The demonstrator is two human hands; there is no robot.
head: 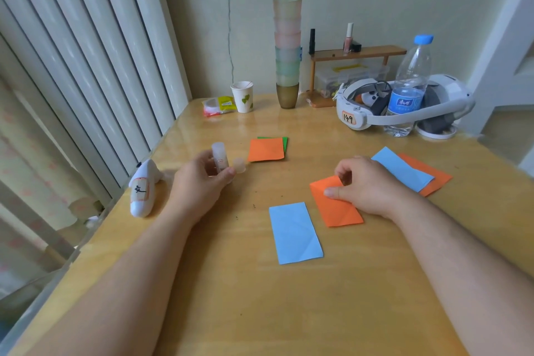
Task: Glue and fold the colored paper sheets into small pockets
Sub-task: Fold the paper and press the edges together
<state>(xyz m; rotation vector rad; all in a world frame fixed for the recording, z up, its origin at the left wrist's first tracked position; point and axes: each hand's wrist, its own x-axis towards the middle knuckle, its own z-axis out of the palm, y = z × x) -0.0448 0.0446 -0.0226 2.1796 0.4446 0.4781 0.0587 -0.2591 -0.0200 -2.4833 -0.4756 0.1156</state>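
Head view: folded orange paper (pixel 336 205) lies creased under right hand (pixel 364 185).

Wooden table (pixel 289 312) bears blue sheet (pixel 295 233), orange sheet (pixel 338 211).

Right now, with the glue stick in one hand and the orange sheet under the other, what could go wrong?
1. The left hand holds the glue stick with its cap loose on the table; the cap could roll away.
2. The right hand pins only one corner of the orange sheet, so the sheet may twist when glued.
3. The blue sheet lies close and could catch stray glue.
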